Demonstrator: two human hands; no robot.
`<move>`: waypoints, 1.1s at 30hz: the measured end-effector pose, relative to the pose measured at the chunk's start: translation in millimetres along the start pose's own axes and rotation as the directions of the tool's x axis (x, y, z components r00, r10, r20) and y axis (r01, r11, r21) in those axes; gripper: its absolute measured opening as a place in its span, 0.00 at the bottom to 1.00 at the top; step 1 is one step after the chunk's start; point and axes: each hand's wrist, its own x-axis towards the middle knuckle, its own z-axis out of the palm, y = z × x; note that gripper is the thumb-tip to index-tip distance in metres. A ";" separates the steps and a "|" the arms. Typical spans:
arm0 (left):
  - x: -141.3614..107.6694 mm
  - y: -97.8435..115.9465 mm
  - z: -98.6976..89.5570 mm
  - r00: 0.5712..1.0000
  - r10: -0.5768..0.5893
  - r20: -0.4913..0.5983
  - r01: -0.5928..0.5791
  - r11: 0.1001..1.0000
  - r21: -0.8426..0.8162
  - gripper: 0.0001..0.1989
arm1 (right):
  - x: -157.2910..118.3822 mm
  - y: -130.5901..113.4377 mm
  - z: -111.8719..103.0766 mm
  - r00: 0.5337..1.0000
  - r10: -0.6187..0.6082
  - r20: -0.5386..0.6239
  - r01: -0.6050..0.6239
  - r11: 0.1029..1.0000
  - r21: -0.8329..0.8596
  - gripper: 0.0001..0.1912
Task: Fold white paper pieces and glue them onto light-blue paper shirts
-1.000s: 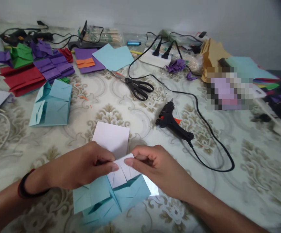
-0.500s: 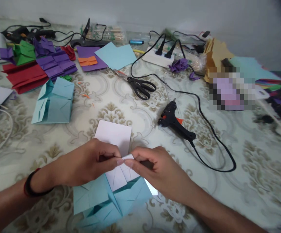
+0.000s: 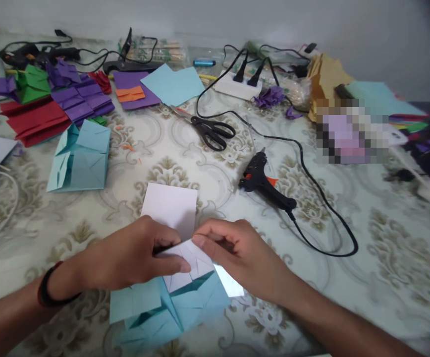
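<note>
A small folded white paper piece [image 3: 190, 265] is held between both hands, its creases facing up. My left hand [image 3: 136, 253] pinches it from the left, with the thumb lying on top. At its upper edge, the thumb and fingers of my right hand [image 3: 233, 253] are closed on it. Just below lies a light blue folded paper piece [image 3: 200, 297] with pockets, partly covered by the white one. A flat white paper [image 3: 170, 206] rests on the table behind my hands. Part of another bright white sheet [image 3: 230, 283] shows under my right hand.
To the right lies a black glue gun [image 3: 267, 183] with its looping cord. Black-handled scissors [image 3: 215, 131] sit further back. Another light blue folded piece [image 3: 81, 156] is at the left. Coloured folded papers [image 3: 83, 99] and a white power strip [image 3: 237, 87] line the back.
My left thumb has slid down onto the face of the white paper, while the right fingers stay at its top edge. The view has shifted slightly.
</note>
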 end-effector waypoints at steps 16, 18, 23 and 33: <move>-1.5 1.0 -4.2 0.997 -0.065 0.031 0.066 0.997 -0.038 0.23 | -0.4 2.0 -1.2 0.999 0.033 0.005 -0.032 0.997 -0.075 0.21; -1.5 -0.1 -3.0 0.999 -0.052 -0.001 0.052 0.998 -0.017 0.22 | -0.7 2.7 -0.6 0.998 0.056 0.029 -0.055 0.998 -0.038 0.20; -1.4 -2.2 -0.2 0.999 -0.033 -0.025 0.033 0.999 -0.009 0.22 | 0.8 3.7 1.1 0.988 0.116 0.098 -0.119 0.993 0.024 0.15; -4.4 1.7 -7.0 0.998 0.052 -0.024 -0.054 0.992 -0.116 0.24 | 3.6 3.6 -1.8 0.986 0.134 0.103 -0.145 0.984 0.101 0.18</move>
